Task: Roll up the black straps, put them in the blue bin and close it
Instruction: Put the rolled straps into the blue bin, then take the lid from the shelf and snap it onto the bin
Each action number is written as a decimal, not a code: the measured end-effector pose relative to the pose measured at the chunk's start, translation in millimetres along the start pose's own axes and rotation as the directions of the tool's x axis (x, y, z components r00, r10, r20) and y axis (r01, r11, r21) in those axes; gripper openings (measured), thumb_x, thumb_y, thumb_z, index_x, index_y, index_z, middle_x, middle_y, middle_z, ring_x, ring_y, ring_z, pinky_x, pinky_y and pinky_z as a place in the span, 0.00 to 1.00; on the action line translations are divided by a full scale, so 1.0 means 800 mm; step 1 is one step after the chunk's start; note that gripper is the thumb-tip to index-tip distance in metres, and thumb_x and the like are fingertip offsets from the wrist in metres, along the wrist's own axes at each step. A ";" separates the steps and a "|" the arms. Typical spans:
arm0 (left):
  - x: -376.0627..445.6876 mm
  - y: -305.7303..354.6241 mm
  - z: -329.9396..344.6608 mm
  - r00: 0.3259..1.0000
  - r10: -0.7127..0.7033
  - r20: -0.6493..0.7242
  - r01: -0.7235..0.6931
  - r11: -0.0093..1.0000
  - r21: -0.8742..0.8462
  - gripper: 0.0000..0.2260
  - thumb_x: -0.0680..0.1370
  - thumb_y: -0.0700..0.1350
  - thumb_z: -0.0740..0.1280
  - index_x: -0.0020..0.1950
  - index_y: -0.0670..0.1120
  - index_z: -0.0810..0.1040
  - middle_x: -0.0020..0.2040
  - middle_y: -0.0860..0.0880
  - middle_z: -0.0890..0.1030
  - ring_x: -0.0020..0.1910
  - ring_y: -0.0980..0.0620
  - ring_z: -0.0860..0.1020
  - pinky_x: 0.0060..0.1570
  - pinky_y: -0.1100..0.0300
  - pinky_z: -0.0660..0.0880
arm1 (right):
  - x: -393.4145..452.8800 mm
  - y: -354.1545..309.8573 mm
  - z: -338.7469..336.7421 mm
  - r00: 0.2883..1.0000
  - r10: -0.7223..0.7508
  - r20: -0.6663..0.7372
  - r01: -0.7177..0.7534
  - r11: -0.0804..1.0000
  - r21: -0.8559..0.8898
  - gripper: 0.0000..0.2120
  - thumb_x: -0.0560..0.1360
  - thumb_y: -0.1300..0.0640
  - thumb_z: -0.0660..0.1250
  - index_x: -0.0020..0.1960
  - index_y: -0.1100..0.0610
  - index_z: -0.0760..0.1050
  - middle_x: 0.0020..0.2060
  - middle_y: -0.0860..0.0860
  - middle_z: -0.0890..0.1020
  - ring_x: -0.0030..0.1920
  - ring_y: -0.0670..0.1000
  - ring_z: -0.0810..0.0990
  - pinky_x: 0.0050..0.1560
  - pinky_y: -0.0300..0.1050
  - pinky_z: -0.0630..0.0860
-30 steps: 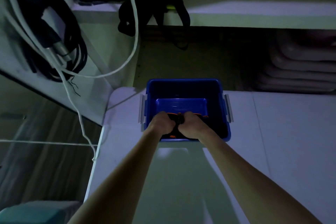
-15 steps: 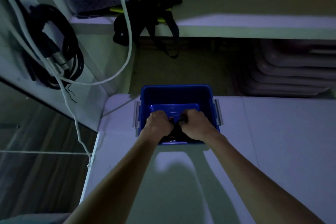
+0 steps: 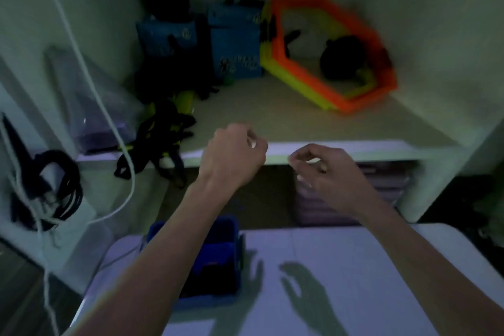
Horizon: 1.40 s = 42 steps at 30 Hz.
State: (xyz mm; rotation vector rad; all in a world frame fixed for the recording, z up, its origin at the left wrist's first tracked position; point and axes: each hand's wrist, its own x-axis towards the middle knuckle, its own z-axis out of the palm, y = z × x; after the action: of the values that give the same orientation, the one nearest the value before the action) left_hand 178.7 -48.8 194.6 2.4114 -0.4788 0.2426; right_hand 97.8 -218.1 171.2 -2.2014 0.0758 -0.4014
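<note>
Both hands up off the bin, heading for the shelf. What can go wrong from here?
1. The left forearm crosses over the open blue bin; a careless sweep could knock it.
2. The black straps hang tangled off the shelf edge beside a white cord, which could snag.
3. Dim, blurred view; either hand could mis-grab.

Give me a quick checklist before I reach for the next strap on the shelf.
1. Left hand free: ok, fingers loosely curled, holding nothing.
2. Right hand free: ok, holding nothing.
3. Black straps left to fetch: ok, a tangle hangs over the shelf edge.
4. Blue bin open: ok, no lid on it.
5. Room left in the bin: cannot tell, the left arm covers much of it.
6. White cord clear of the straps: not ok, it hangs across them.
</note>
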 end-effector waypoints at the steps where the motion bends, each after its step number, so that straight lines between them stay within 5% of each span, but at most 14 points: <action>1: 0.012 0.034 -0.012 0.996 0.060 -0.062 -0.061 0.998 -0.016 0.14 0.76 0.56 0.63 0.52 0.50 0.81 0.45 0.51 0.83 0.43 0.50 0.82 0.46 0.49 0.82 | 0.005 -0.012 -0.036 0.997 -0.053 -0.053 0.052 0.999 -0.009 0.04 0.77 0.54 0.68 0.48 0.52 0.81 0.42 0.45 0.83 0.38 0.47 0.82 0.39 0.38 0.75; 5: 0.059 0.158 -0.063 0.883 0.340 -0.324 -0.338 0.939 0.063 0.12 0.76 0.54 0.63 0.53 0.49 0.79 0.48 0.51 0.80 0.47 0.51 0.79 0.47 0.49 0.80 | 0.030 -0.061 -0.169 0.928 -0.301 -0.219 0.282 0.953 -0.113 0.03 0.77 0.57 0.68 0.49 0.53 0.81 0.42 0.47 0.83 0.40 0.43 0.80 0.40 0.35 0.75; 9: 0.101 0.255 -0.108 0.738 0.521 -0.429 -0.477 0.852 0.215 0.15 0.78 0.51 0.66 0.62 0.45 0.74 0.58 0.47 0.74 0.59 0.49 0.72 0.56 0.57 0.74 | 0.065 -0.102 -0.278 0.770 -0.520 -0.370 0.422 0.850 -0.315 0.08 0.76 0.54 0.67 0.52 0.55 0.79 0.48 0.48 0.80 0.47 0.44 0.77 0.47 0.33 0.71; 12: 0.137 0.307 -0.133 0.659 0.565 -0.496 -0.489 0.823 0.288 0.18 0.78 0.49 0.67 0.65 0.43 0.72 0.62 0.45 0.71 0.62 0.49 0.71 0.60 0.60 0.71 | 0.101 -0.127 -0.343 0.640 -0.655 -0.401 0.405 0.731 -0.548 0.13 0.74 0.55 0.68 0.58 0.56 0.76 0.54 0.51 0.76 0.58 0.49 0.71 0.57 0.39 0.66; 15: 0.183 0.342 -0.143 0.633 0.590 -0.502 -0.444 0.807 0.388 0.19 0.78 0.50 0.66 0.66 0.41 0.71 0.62 0.43 0.71 0.61 0.46 0.71 0.63 0.56 0.71 | 0.140 -0.144 -0.400 0.561 -0.732 -0.387 0.227 0.586 -0.778 0.21 0.72 0.56 0.69 0.63 0.57 0.71 0.58 0.56 0.73 0.61 0.56 0.69 0.61 0.46 0.66; 21: 0.251 0.378 -0.128 0.712 0.604 -0.359 -0.384 0.762 0.522 0.23 0.81 0.55 0.59 0.70 0.42 0.68 0.67 0.41 0.72 0.66 0.43 0.71 0.69 0.48 0.68 | 0.207 -0.140 -0.477 0.699 -0.607 -0.378 -0.004 0.525 -0.851 0.29 0.72 0.57 0.67 0.71 0.59 0.64 0.68 0.58 0.69 0.68 0.59 0.67 0.69 0.58 0.65; 26: 0.272 0.387 -0.112 0.750 0.566 -0.342 -0.309 0.758 0.574 0.22 0.83 0.56 0.54 0.70 0.44 0.69 0.66 0.42 0.75 0.67 0.43 0.72 0.72 0.47 0.62 | 0.240 -0.125 -0.495 0.763 -0.545 -0.347 -0.061 0.474 -0.878 0.17 0.76 0.58 0.64 0.65 0.58 0.71 0.57 0.57 0.80 0.57 0.59 0.76 0.61 0.56 0.72; 31: 0.278 0.382 -0.107 0.704 0.588 -0.397 -0.302 0.755 0.583 0.20 0.83 0.56 0.53 0.67 0.45 0.72 0.63 0.44 0.77 0.64 0.44 0.73 0.70 0.48 0.64 | 0.245 -0.117 -0.501 0.688 -0.622 -0.373 -0.086 0.441 -0.893 0.15 0.73 0.66 0.63 0.55 0.52 0.77 0.41 0.54 0.82 0.39 0.58 0.77 0.34 0.46 0.69; 34: 0.275 0.384 -0.109 0.709 0.578 -0.404 -0.308 0.769 0.560 0.19 0.83 0.56 0.54 0.66 0.46 0.72 0.63 0.44 0.78 0.64 0.44 0.73 0.69 0.48 0.64 | 0.239 -0.118 -0.501 0.652 -0.693 -0.307 -0.073 0.346 -0.935 0.14 0.72 0.69 0.62 0.52 0.54 0.76 0.38 0.55 0.82 0.35 0.57 0.72 0.36 0.46 0.64; 37: 0.270 0.393 -0.114 0.748 0.539 -0.388 -0.296 0.794 0.532 0.18 0.82 0.54 0.56 0.66 0.45 0.73 0.62 0.44 0.78 0.64 0.43 0.74 0.69 0.47 0.63 | 0.225 -0.116 -0.493 0.595 -0.772 -0.225 -0.006 0.276 -0.961 0.16 0.73 0.70 0.63 0.55 0.56 0.78 0.40 0.55 0.84 0.39 0.58 0.78 0.42 0.48 0.71; 42: 0.244 0.397 -0.126 0.757 0.494 -0.428 -0.357 0.861 0.363 0.16 0.81 0.50 0.61 0.64 0.43 0.75 0.58 0.43 0.79 0.59 0.44 0.76 0.65 0.47 0.71 | 0.178 -0.112 -0.464 0.401 -0.898 -0.179 0.110 0.241 -0.964 0.13 0.75 0.68 0.66 0.58 0.59 0.79 0.46 0.54 0.86 0.45 0.58 0.80 0.45 0.51 0.75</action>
State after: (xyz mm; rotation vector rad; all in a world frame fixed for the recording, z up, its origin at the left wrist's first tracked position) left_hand 225.7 -265.9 510.6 2.3113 -0.7844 1.1874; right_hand 108.7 -473.6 488.7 -2.7757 -0.1976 -2.2318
